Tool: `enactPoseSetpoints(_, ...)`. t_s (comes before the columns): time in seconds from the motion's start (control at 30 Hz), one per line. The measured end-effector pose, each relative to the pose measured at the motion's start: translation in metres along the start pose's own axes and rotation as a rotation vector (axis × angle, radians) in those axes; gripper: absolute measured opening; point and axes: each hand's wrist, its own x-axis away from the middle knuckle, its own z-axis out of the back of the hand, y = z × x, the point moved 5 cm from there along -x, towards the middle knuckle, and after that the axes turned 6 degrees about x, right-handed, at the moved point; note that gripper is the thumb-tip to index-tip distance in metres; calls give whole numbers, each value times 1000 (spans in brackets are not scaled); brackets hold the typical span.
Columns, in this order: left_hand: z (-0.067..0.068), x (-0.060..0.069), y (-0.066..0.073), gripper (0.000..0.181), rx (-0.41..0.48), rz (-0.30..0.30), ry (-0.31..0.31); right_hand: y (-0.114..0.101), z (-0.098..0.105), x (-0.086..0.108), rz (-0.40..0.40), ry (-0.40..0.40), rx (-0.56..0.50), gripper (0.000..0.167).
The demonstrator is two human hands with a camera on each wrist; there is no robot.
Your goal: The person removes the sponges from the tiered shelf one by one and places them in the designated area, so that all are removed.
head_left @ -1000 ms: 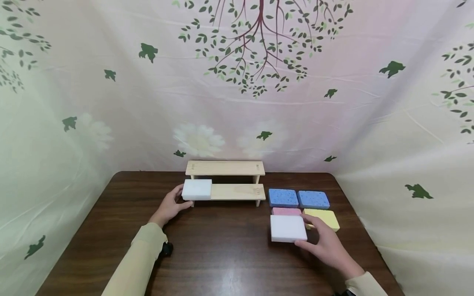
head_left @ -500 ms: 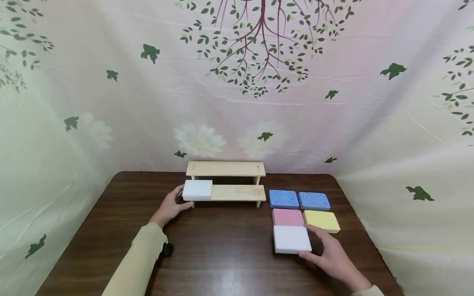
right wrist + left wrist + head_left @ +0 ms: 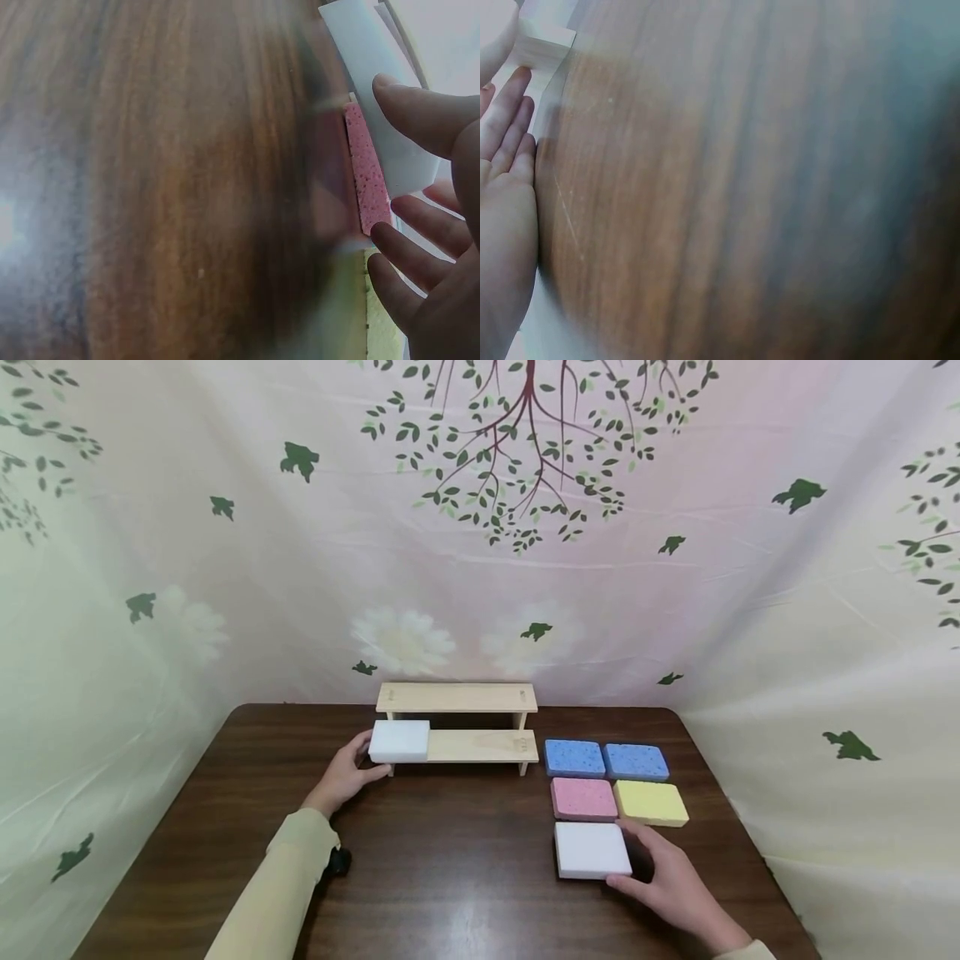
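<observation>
My right hand pinches a white sponge by its right end in the head view, just in front of the pink sponge. In the right wrist view the thumb presses one side of the white sponge; the other fingers lie loosely spread. Whether it touches the table cannot be told. A second white sponge lies on the left end of the lower step of a wooden stand. There my left hand rests against that end, with fairly straight fingers; its contact is partly hidden.
Two blue sponges lie side by side right of the stand, and a yellow sponge lies beside the pink one. All are on a dark wooden table. A printed cloth hangs around the back and sides.
My right hand has moved toward me with the white sponge, uncovering the pink sponge, and has nearly stopped since half a second ago. The left hand has stayed in place.
</observation>
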Motion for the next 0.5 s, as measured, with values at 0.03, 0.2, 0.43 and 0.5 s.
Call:
enactPoseSetpoints(0.03, -1, 0, 0, 88, 4, -1, 1, 2, -1, 1, -2, -3, 2, 87)
enactPoseSetpoints(0.2, 1, -2, 3, 89, 7, 1, 10, 11, -7, -2, -13, -17, 12, 86)
enactPoseSetpoints(0.43, 0, 0, 1, 90, -9, 15, -1, 18, -11, -5, -33, -32, 23, 86)
enactPoseSetpoints(0.5, 0, 1, 1, 90, -14, 15, -2, 18, -13, -5, -30, -42, 20, 86)
